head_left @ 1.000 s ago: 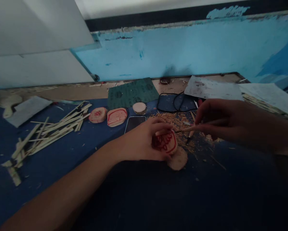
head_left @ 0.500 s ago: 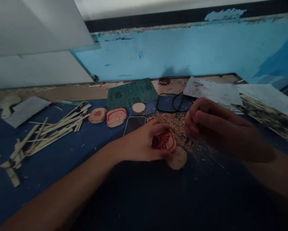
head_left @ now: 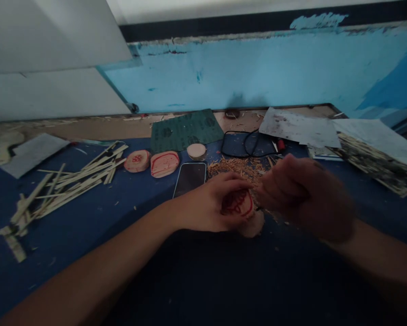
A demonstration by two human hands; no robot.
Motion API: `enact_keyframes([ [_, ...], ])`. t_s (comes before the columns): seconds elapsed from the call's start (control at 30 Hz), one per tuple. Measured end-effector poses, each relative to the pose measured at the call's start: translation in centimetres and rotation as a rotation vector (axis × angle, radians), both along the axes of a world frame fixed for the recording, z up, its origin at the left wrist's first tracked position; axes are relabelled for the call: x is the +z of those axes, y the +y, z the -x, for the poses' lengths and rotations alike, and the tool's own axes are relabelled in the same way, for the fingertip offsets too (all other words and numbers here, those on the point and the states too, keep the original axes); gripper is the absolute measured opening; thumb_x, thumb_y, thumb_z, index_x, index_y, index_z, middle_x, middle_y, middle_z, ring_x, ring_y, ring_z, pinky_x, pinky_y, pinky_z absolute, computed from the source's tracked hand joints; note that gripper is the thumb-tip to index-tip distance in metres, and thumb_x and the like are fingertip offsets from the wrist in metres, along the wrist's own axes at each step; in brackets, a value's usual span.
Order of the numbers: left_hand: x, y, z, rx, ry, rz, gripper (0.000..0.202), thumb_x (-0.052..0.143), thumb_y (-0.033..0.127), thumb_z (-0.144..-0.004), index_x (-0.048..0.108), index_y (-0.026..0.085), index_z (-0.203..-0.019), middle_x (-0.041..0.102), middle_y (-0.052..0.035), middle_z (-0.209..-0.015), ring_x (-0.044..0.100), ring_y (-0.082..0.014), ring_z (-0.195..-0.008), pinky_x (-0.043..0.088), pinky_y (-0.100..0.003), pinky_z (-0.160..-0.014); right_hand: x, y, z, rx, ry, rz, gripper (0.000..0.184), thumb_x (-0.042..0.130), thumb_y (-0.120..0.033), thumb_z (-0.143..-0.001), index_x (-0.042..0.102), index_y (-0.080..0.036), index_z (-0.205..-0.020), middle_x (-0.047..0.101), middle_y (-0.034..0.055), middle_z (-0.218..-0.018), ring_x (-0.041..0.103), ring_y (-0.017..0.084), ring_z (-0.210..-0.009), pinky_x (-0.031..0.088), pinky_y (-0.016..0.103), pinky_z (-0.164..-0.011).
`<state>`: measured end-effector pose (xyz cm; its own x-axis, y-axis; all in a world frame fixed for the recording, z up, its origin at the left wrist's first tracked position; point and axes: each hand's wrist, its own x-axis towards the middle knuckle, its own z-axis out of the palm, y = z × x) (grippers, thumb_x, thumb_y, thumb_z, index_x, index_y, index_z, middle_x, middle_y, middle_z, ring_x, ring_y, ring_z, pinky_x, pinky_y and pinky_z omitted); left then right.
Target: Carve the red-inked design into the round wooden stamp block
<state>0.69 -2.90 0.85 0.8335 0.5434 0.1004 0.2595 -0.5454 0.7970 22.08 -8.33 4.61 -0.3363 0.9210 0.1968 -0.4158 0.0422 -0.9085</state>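
The disc (head_left: 239, 202), a wooden slice with a red drawing on its face, sits at the centre of the blue cloth (head_left: 88, 217), tilted up toward the camera and resting on a plain slice (head_left: 254, 225) just below it at 5 o'clock. The left hand (head_left: 206, 206) is the nearer one: its fingers curl closed around the disc's left edge and top, gripping it, so the disc lies at 3 o'clock from the palm. The right hand (head_left: 298, 194) comes in from 3 o'clock, blurred, fingers bunched close to the disc's right edge; whether it holds a tool cannot be told. The disc's long axis runs roughly 10 to 4 o'clock, across the line between the two hands. A heap of shavings (head_left: 239, 168) lies at 12 o'clock, just behind the hands, and a phone (head_left: 189, 177) lies flat at 10 o'clock. Farther at 10 o'clock are two more red-marked slices (head_left: 164, 163) and a small round (head_left: 196, 151), then sandpaper (head_left: 186, 129). Sticks (head_left: 70, 183) lie scattered well off at 9 o'clock. No container is in view.
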Motion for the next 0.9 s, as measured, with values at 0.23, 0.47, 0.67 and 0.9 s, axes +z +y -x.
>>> enact_keyframes([
  [0.23, 0.7, 0.0, -0.1, -0.027, 0.006, 0.029, 0.047, 0.084, 0.033, -0.091, 0.074, 0.023, -0.136, 0.064, -0.013, -0.149, 0.064, -0.0334, -0.142, 0.051, -0.051, -0.127, -0.1, -0.4, 0.6, -0.112, -0.076, -0.015, 0.067, 0.071, -0.045, -0.107, 0.039, -0.022, -0.053, 0.029, -0.0058, -0.052, 0.025, 0.011, -0.046, 0.025, 0.032, -0.046],
  [0.47, 0.6, 0.0, -0.1, -0.045, -0.012, 0.018, 0.049, 0.084, 0.033, -0.091, 0.071, 0.026, -0.137, 0.065, -0.0108, -0.146, 0.064, -0.0321, -0.141, 0.051, -0.053, -0.126, -0.1, -0.6, 0.8, -0.028, -0.043, -0.017, 0.062, 0.065, -0.033, -0.11, 0.038, -0.022, -0.055, 0.027, -0.0055, -0.053, 0.024, 0.011, -0.047, 0.024, 0.031, -0.048],
  [0.67, 1.3, 0.4, 0.2, -0.015, -0.003, -0.018, 0.044, 0.085, 0.029, -0.088, 0.074, 0.027, -0.131, 0.067, -0.0114, -0.146, 0.062, -0.0337, -0.145, 0.051, -0.055, -0.127, -0.2, -0.2, -0.5, 0.061, -0.086, 0.016, 0.053, 0.06, -0.036, -0.109, 0.044, -0.024, -0.061, 0.033, -0.0034, -0.058, 0.03, 0.016, -0.053, 0.027, 0.036, -0.053],
  [0.9, 2.7, 0.9, 0.9, 0.203, -0.073, -0.013, 0.06, 0.085, 0.03, -0.087, 0.069, 0.024, -0.145, 0.072, -0.0112, -0.143, 0.072, -0.0311, -0.129, 0.059, -0.047, -0.114, 0.4, -0.4, -0.7, 0.243, -0.295, 0.013, 0.048, 0.059, -0.048, -0.112, 0.055, -0.024, -0.071, 0.051, -0.0022, -0.064, 0.045, 0.015, -0.056, 0.037, 0.031, -0.054],
])
